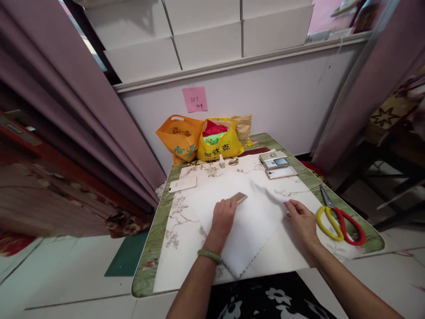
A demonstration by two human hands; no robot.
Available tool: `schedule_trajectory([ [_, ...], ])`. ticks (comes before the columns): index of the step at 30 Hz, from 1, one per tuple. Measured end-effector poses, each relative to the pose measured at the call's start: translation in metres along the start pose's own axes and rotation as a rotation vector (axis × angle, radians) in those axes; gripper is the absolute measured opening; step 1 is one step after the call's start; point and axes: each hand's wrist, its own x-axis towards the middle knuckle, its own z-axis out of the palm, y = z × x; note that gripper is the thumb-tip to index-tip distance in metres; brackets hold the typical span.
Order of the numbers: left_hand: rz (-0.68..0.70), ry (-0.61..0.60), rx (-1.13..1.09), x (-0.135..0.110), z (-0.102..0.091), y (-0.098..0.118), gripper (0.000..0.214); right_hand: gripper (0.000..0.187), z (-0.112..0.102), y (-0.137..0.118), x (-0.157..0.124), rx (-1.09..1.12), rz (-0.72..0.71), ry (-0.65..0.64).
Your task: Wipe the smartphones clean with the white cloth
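A white cloth [245, 239] with a zigzag-cut edge lies over the middle of the table, one corner pointing toward me. On top of it my left hand [224, 215], a green bangle at the wrist, is closed around a flat gold-brown phone [241, 197]; only its far end shows past my fingers. My right hand [300, 215] pinches the cloth's right corner and holds it a little off the table. Right of that hand lie scissors [340, 225] with one yellow and one red handle, blades pointing away.
A white phone [183, 184] lies at the left, and several phones [281, 172] at the back right. Near the back are a small white-capped bottle [222, 162], a small metal item [233, 162], an orange bag [184, 139] and a yellow bag [221, 148] against the wall.
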Motion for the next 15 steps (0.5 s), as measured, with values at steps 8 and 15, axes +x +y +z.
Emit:
schedule_trajectory([
  [8, -0.075, -0.052, -0.26, -0.014, -0.012, -0.002, 0.037, 0.038, 0.029, -0.024, -0.004, 0.175, 0.008, -0.126],
  [15, -0.411, 0.13, -0.708, 0.032, -0.028, -0.006, 0.027, 0.031, 0.093, -0.03, -0.031, -0.469, -0.71, -0.794],
])
